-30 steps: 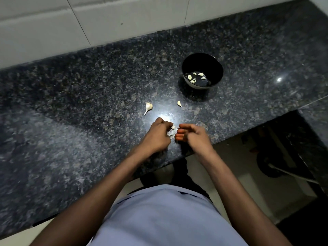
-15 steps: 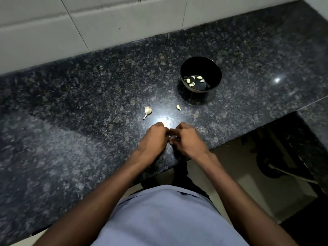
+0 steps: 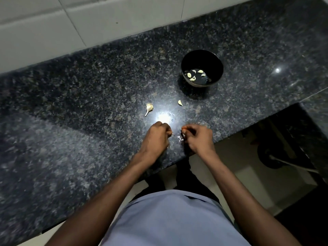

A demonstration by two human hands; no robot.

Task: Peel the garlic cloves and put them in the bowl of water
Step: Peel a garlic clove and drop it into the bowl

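Now that the hands have drawn apart, left hand pinching papery white skin, right hand pinches the pale garlic clove over the speckled black granite table, well short of the round black bowl; peeling looks nearly done.

The person wears a light blue-grey shirt with short sleeves, leaving both forearms bare. Below the shirt, dark trousers show. The left hand and right hand wear no gloves.
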